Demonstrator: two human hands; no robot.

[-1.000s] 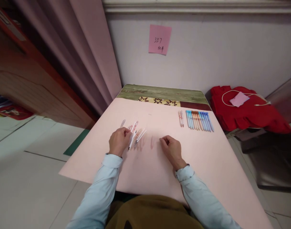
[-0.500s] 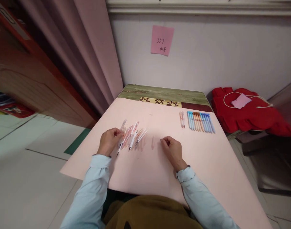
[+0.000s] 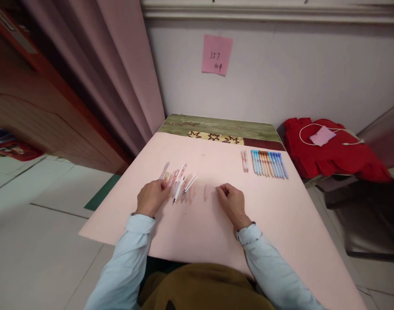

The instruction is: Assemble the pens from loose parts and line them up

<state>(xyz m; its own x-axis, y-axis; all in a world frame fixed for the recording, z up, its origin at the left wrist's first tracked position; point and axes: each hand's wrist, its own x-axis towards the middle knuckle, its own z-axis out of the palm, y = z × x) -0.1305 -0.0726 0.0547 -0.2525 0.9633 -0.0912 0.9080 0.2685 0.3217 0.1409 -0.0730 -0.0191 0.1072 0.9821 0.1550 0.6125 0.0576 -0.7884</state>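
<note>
Left hand (image 3: 151,197) is curling loosely onto the light, slippery pens (image 3: 179,183), best pinched mid-barrel; right hand (image 3: 231,202) is resting closed, empty.

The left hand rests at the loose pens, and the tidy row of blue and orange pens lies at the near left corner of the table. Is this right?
Not quite. The head view shows the row of pens at the far right of the table, not the near left. The left hand is indeed at the loose pens.
</note>
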